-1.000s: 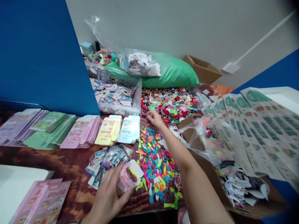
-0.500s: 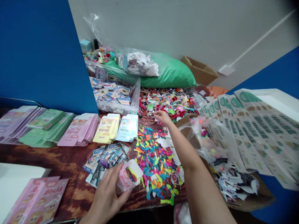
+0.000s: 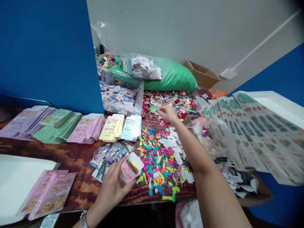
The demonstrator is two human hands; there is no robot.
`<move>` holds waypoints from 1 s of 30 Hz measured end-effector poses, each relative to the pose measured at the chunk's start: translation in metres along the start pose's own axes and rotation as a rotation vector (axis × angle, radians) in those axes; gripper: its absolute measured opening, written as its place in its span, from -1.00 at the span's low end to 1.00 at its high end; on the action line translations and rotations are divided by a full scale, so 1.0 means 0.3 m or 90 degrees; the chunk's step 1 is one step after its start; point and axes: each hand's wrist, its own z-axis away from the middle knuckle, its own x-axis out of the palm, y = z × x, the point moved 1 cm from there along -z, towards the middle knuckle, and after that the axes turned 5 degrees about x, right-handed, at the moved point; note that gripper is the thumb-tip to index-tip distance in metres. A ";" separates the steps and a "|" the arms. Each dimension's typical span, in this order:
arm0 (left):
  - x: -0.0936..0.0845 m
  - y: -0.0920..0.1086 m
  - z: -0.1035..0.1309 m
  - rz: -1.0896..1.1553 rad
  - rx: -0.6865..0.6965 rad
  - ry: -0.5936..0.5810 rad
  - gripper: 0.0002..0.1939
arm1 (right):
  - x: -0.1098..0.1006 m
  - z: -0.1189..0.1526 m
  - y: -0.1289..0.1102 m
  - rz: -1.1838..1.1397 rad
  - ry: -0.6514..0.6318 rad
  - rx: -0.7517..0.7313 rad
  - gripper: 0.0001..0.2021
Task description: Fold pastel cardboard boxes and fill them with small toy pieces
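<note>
My left hand (image 3: 113, 183) is wrapped around a small pink printed box (image 3: 127, 173). The box is tilted, its top flap is open, and bright yellow and other coloured bits show inside. Beneath and behind that hand lie printed cards (image 3: 110, 155). My right hand (image 3: 168, 114) reaches forward to the near edge of a heap of small trinkets (image 3: 175, 101), its fingers pinched together. Whatever may be between those fingertips is too small to make out. Colourful uninflated balloons (image 3: 156, 161) are spread on the table between my arms, with white paper cutouts (image 3: 174, 142) beside them.
Stacks of flat purple (image 3: 26, 122), green (image 3: 57, 126), pink (image 3: 86, 128), yellow (image 3: 112, 127) and blue boxes (image 3: 131, 127) line the left. Behind them stands a clear bin of cards (image 3: 118, 95). A green bag (image 3: 175, 76) lies at the back. Printed sheets (image 3: 256, 133) fan out at right.
The whole view has shifted a little. My right hand is slightly farther forward at the trinket heap, its fingers still pinched. My left hand keeps its hold on the pink box.
</note>
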 end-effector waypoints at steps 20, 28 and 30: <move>-0.074 0.012 0.041 0.012 0.005 0.081 -0.26 | 0.030 0.602 -0.520 -0.244 -0.290 -0.428 -0.82; -0.067 0.044 0.071 0.065 0.012 0.085 -0.24 | 0.098 0.671 -0.549 -0.198 0.062 -0.476 -0.86; -0.064 0.049 0.074 0.082 0.000 0.079 -0.24 | 0.104 0.681 -0.553 -0.187 0.113 -0.494 -0.85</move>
